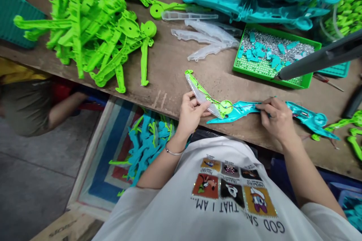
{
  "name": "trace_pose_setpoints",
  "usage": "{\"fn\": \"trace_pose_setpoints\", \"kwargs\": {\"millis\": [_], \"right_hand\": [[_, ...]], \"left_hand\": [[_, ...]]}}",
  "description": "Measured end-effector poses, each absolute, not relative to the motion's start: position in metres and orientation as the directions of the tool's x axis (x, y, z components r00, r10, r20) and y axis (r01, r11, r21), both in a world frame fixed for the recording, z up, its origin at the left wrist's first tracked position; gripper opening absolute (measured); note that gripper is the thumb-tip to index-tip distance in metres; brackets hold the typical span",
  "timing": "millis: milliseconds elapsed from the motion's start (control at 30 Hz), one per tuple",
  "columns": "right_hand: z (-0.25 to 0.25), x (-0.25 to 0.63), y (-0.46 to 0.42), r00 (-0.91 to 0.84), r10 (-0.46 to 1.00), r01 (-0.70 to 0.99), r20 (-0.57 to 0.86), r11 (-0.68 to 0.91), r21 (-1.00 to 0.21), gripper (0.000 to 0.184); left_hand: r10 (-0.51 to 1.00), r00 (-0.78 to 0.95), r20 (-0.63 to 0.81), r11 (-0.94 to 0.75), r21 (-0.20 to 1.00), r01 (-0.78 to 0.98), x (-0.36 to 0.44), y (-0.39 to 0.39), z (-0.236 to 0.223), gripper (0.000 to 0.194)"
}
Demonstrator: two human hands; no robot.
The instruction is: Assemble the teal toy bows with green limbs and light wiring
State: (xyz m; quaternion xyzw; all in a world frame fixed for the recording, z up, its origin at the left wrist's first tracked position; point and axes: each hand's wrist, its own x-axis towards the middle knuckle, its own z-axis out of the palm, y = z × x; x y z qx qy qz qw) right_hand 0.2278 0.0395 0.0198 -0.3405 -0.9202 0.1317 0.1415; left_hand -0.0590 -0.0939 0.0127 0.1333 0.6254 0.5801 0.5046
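Near the table's front edge lies a long turquoise plastic shell [246,108], its inner side facing up, with dark wires along it. A bright green plastic arm [198,87] with a round hub joins its left end. My left hand [192,113] pinches a clear plastic strip [207,103] against this green arm. My right hand [275,115] rests over the middle of the turquoise shell, fingers curled together at its wires; what they pinch is too small to make out. More clear plastic strips [209,35] lie beyond my hands.
A green basket [261,74] of screws and small turquoise pieces stands behind my right hand, below a grey electric screwdriver [319,58]. Green arms [93,34] are heaped at left, turquoise shells [254,7] at the back. A box [93,158] of assembled pieces stands below; a person's leg [63,109] is at left.
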Motion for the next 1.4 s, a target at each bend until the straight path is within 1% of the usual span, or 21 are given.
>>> {"fn": "trace_pose_setpoints", "kwargs": {"millis": [100,200,333,433,533,667,833,933,1100,1200,1233,1267,1300,1333,1367,1400], "right_hand": [[0.019,0.228,0.040,-0.727,0.665,0.590,0.169,0.731,-0.343,0.024],[0.019,0.228,0.040,-0.729,0.664,0.587,0.167,0.731,-0.348,0.024],[0.019,0.227,0.039,-0.726,0.664,0.583,0.178,0.732,-0.353,0.024],[0.019,0.227,0.039,-0.726,0.663,0.582,0.180,0.733,-0.353,0.024],[0.020,0.227,0.039,-0.733,0.654,0.573,0.189,0.743,-0.347,0.023],[0.020,0.226,0.039,-0.734,0.650,0.566,0.196,0.745,-0.353,0.023],[0.021,0.225,0.039,-0.718,0.677,0.593,0.158,0.715,-0.371,0.024],[0.020,0.225,0.039,-0.727,0.664,0.578,0.175,0.729,-0.366,0.024],[0.016,0.229,0.039,-0.735,0.648,0.565,0.200,0.749,-0.347,0.024],[0.013,0.232,0.039,-0.738,0.644,0.560,0.202,0.752,-0.349,0.023],[0.013,0.232,0.039,-0.741,0.639,0.555,0.207,0.755,-0.349,0.022],[0.012,0.232,0.040,-0.744,0.634,0.548,0.213,0.760,-0.349,0.022],[0.012,0.232,0.040,-0.747,0.628,0.541,0.218,0.765,-0.350,0.022],[0.012,0.231,0.040,-0.750,0.622,0.532,0.226,0.770,-0.352,0.021],[0.013,0.231,0.041,-0.753,0.616,0.524,0.233,0.774,-0.354,0.021],[0.013,0.230,0.041,-0.755,0.612,0.518,0.237,0.778,-0.356,0.021]], "left_hand": [[0.750,-0.482,-0.453,0.277,0.877,-0.393,-0.062,-0.092,0.010,0.073],[0.741,-0.508,-0.439,0.274,0.888,-0.368,-0.066,-0.091,0.010,0.083],[0.747,-0.489,-0.450,0.268,0.877,-0.398,-0.067,-0.092,0.013,0.097],[0.751,-0.485,-0.448,0.245,0.871,-0.425,-0.065,-0.094,0.012,0.112],[0.761,-0.454,-0.464,0.266,0.861,-0.434,-0.061,-0.095,0.010,0.125],[0.767,-0.468,-0.440,0.266,0.880,-0.393,-0.060,-0.095,0.008,0.124],[0.783,-0.452,-0.426,0.283,0.892,-0.352,-0.062,-0.095,0.008,0.119],[0.791,-0.458,-0.406,0.290,0.908,-0.303,-0.062,-0.096,0.008,0.115],[0.810,-0.410,-0.419,0.369,0.908,-0.198,-0.069,-0.098,0.008,0.120],[0.816,-0.373,-0.443,0.452,0.890,-0.068,-0.074,-0.097,0.014,0.116],[0.818,-0.367,-0.443,0.484,0.875,0.024,-0.076,-0.097,0.018,0.112],[0.822,-0.368,-0.434,0.514,0.844,0.153,-0.078,-0.096,0.022,0.109],[0.828,-0.376,-0.417,0.536,0.785,0.310,-0.080,-0.096,0.027,0.105],[0.834,-0.388,-0.393,0.546,0.689,0.477,-0.081,-0.095,0.032,0.102],[0.839,-0.400,-0.368,0.544,0.560,0.625,-0.083,-0.095,0.037,0.100],[0.843,-0.412,-0.346,0.532,0.422,0.735,-0.084,-0.094,0.042,0.099]]}}
